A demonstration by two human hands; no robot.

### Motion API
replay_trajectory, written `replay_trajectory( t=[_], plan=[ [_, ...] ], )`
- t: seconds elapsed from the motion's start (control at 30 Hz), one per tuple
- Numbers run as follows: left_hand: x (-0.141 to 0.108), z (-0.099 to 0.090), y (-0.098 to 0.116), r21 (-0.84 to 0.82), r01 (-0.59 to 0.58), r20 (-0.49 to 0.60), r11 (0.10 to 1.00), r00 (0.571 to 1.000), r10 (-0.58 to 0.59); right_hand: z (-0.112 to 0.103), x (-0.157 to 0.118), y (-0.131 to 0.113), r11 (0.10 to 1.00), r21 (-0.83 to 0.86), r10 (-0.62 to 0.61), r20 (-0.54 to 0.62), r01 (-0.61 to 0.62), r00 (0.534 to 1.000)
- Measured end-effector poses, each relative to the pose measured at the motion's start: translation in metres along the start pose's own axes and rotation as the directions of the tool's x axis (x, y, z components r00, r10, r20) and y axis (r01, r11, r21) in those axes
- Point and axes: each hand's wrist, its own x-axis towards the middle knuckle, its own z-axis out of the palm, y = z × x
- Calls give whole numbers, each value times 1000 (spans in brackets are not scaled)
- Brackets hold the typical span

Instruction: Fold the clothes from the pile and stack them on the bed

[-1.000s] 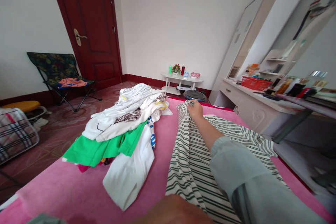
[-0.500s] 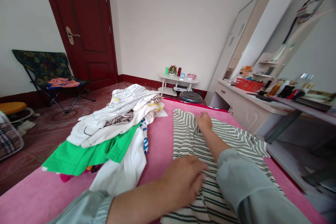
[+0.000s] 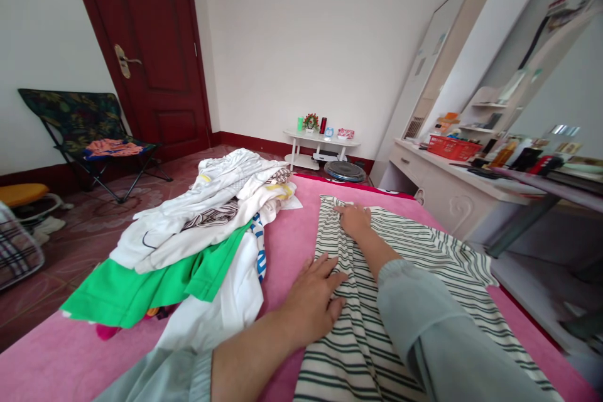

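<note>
- Soft, diffuse, bright light
- Dim shade beneath the desk point(image 3: 438, 191), right of the striped shirt point(image 3: 362, 320)
- Wide-angle distortion tilting the door point(image 3: 139, 50), left of the striped shirt

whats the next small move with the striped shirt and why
I'd probably slide the left hand toward the near end of the striped shirt, smoothing as it goes: the cloth is creased lengthwise beside that hand, and the right hand is on the shirt farther up, where it could steady it.
</note>
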Motion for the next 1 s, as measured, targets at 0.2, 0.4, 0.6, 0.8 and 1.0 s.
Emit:
replay_trajectory(
  t=[0.2,0.4,0.6,0.8,1.0],
  plan=[
    [4,1,-13,-94,-62,-108,994,993,51,-27,-32,-7,997,73,7,-137,3,991],
    [12,13,-34,-274,-125,-209,954,975,68,-68,-149,0,878,357,-295,-119,318,948],
    [13,15,-38,-252,-110,-185,962,981,63,-82,-260,9,760,360,-555,-76,542,829],
    [16,16,-49,-186,-126,-88,974,990,111,-78,-272,2,811,336,-483,-74,478,872],
    [13,12,-48,-125,-135,-39,983,991,131,-90,-265,12,778,318,-511,-181,542,840]
  ],
)
